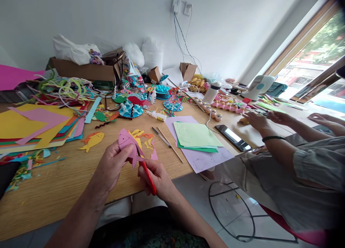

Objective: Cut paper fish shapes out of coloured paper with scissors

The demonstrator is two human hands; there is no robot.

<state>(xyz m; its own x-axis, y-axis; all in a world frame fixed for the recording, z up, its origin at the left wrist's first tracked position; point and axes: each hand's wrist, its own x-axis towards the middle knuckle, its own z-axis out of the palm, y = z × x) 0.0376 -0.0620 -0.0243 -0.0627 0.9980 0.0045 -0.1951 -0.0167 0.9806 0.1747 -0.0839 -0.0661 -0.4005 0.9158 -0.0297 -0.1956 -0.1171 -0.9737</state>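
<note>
Between the thumb and fingers of my left hand (114, 163) is a pink paper fish (125, 140), with an eye and lines drawn on it. My right hand (156, 178) grips red-handled scissors (148, 178), whose blades lie at the fish's edge close to its tail. Just behind the fish, yellow and orange paper scraps (147, 142) lie on the wooden table (67, 190). To the left rest a yellow and an orange cut-out fish (93, 141), partly overlapping. A pen (161, 137) and a thin wooden stick (171, 145) lie to the right.
Coloured paper sheets (32, 125) are stacked at left, near pipe cleaners (72, 86). Light green paper (198, 134) with drawn outlines and a phone (233, 137) lie right. Blue decorated paper pieces (130, 109) and a glue bottle (157, 115) stand farther back. A co-worker's hands (258, 122) are at right.
</note>
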